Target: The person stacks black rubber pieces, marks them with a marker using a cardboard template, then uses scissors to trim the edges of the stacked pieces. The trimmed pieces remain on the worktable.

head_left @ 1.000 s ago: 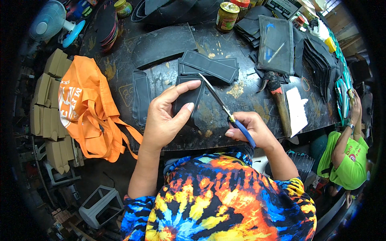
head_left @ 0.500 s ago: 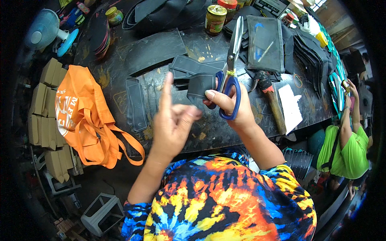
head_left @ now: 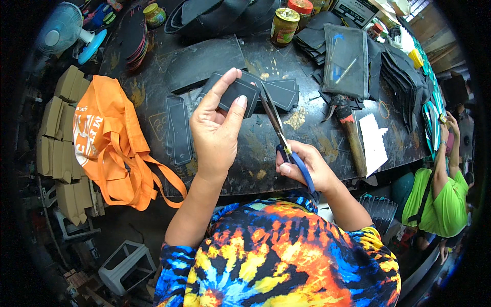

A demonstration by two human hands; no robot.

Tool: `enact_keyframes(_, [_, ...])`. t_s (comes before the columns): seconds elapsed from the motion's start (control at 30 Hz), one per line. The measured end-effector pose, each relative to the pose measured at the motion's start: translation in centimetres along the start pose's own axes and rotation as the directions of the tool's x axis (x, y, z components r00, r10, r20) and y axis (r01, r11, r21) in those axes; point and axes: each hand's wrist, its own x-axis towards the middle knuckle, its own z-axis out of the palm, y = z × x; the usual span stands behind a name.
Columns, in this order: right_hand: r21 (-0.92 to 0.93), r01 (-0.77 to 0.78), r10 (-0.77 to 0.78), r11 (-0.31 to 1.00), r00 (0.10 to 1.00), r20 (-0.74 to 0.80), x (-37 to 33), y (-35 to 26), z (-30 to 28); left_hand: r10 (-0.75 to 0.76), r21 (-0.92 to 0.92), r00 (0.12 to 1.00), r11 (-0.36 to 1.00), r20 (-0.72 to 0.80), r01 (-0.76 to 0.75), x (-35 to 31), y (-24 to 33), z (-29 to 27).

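Note:
Between the thumb and fingers of my left hand (head_left: 216, 135) is a small black sheet piece (head_left: 248, 92) with a pale outline drawn near its edge. My right hand (head_left: 313, 166) grips blue-handled scissors (head_left: 276, 122) by the loops. Their blades point up and to the left, with the tips close to the right edge of the held piece; whether they touch it I cannot tell. Behind it lie more outlined black pieces (head_left: 285, 93). A long outlined strip (head_left: 179, 132) lies left of my left hand.
A wooden-handled hammer (head_left: 354, 146), torn white paper (head_left: 372, 143) and a zip pouch (head_left: 348, 61) lie to the right. Jars (head_left: 285, 26) stand at the back. An orange bag (head_left: 112, 138) hangs at the table's left side. Another person (head_left: 439, 199) in green works at far right.
The scissors have swung from upright to tilted left, and my right hand has moved down. The black piece has passed from my right hand to my left, which was empty before.

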Motion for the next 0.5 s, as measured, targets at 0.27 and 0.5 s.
enact_keyframes(0.27, [-0.111, 0.03, -0.037, 0.993, 0.997, -0.061, 0.39, -0.03, 0.59, -0.007, 0.035, 1.0, 0.999, -0.017, 0.008, -0.13, 0.46, 0.54])
enact_keyframes(0.5, [-0.164, 0.013, -0.031, 0.986, 0.993, -0.11, 0.39, -0.1, 1.01, -0.013, 0.061, 1.0, 0.998, -0.019, 0.014, -0.15, 0.52, 0.72])
